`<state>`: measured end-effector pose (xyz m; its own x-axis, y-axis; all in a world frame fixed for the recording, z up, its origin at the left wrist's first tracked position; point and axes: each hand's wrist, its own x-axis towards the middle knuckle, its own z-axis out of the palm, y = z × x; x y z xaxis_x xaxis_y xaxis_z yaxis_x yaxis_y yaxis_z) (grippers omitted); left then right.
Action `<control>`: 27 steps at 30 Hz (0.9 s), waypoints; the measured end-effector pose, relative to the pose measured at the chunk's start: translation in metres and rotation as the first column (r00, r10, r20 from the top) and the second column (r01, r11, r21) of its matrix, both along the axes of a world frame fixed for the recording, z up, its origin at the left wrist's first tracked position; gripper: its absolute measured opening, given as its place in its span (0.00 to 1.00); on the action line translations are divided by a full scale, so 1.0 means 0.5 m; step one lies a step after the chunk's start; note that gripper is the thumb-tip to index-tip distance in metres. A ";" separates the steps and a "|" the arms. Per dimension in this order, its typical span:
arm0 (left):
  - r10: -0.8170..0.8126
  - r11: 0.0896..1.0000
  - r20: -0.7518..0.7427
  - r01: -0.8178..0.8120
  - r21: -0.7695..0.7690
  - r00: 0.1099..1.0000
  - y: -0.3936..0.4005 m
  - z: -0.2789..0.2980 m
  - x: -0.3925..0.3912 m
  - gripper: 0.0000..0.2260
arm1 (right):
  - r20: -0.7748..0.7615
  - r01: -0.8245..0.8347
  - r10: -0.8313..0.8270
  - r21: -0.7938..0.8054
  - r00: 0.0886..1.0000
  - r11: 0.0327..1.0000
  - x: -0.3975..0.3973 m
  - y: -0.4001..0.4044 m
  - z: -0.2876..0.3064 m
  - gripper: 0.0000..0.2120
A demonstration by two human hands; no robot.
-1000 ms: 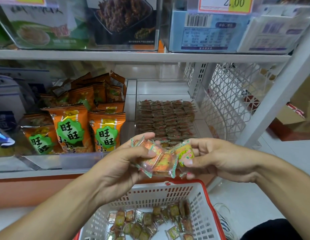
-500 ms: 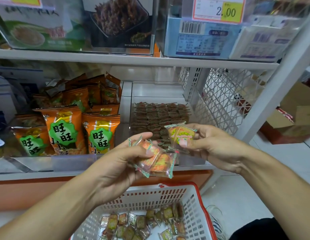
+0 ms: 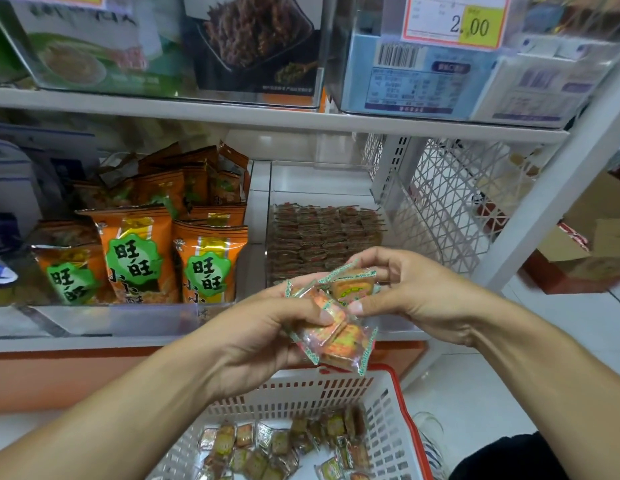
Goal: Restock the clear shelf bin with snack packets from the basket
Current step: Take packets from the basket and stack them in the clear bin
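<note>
The left hand (image 3: 267,337) is gripping a bunch of snack packets (image 3: 336,337) just in front of the clear shelf bin (image 3: 322,244); the right hand (image 3: 405,292) is pinching one packet (image 3: 352,284). The bin's rear is lying open. Orange bags (image 3: 170,251) are standing beside it, the basket (image 3: 381,410) sitting below.

Basket (image 3: 388,441) below the hands, clear bin (image 3: 339,188) on shelf behind.
</note>
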<state>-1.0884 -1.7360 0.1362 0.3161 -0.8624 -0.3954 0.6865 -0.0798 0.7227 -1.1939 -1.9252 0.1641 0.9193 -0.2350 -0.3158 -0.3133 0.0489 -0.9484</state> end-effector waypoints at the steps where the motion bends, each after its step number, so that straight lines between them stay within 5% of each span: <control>1: 0.020 1.000 -0.015 -0.020 -0.002 1.000 -0.002 -0.003 0.002 0.22 | -0.002 0.009 -0.009 -0.020 1.000 1.000 0.002 -0.001 0.001 0.23; 5: 0.111 0.994 -0.044 -0.110 0.022 0.993 -0.013 -0.005 0.008 0.28 | 0.043 0.138 -0.133 -0.154 0.990 0.978 0.012 -0.015 0.010 0.21; 8: 0.133 0.991 -0.022 -0.132 0.019 0.991 -0.018 0.003 0.008 0.27 | 0.075 0.190 -0.175 -0.432 0.982 0.881 0.024 -0.053 0.031 0.18; 10: 0.139 0.990 -0.011 -0.139 0.019 0.990 -0.020 0.004 0.009 0.27 | 0.084 0.171 -0.157 -0.685 0.984 0.708 0.048 -0.088 0.039 0.14; 13: 0.146 0.989 0.006 -0.146 0.025 0.989 -0.024 0.006 0.009 0.27 | -0.070 -0.040 -0.120 -0.971 0.990 0.237 0.109 -0.128 0.032 0.05; 15: 0.158 0.986 0.007 -0.158 0.046 0.987 -0.029 0.005 0.011 0.24 | -0.250 -0.246 -0.163 -0.968 0.954 0.046 0.148 -0.142 0.015 0.07; 18: 0.178 0.981 -0.010 -0.177 0.086 0.984 -0.035 -0.001 0.016 0.19 | -0.430 -0.441 -0.183 -0.897 0.884 -0.028 0.182 -0.148 -0.019 0.08; 20: 0.183 0.980 -0.024 -0.181 0.085 0.983 -0.038 -0.005 0.020 0.19 | -0.444 -0.467 -0.182 -0.878 0.877 -0.107 0.194 -0.157 -0.041 0.06; 24: 0.180 0.983 -0.033 -0.178 0.048 0.983 -0.040 -0.011 0.029 0.26 | -0.483 -0.534 -0.231 -0.733 0.845 -0.421 0.207 -0.180 -0.064 0.14; 27: 0.177 0.983 -0.044 -0.175 0.054 0.983 -0.038 -0.015 0.032 0.25 | -0.536 -0.591 -0.266 -0.639 0.801 -0.492 0.211 -0.188 -0.088 0.16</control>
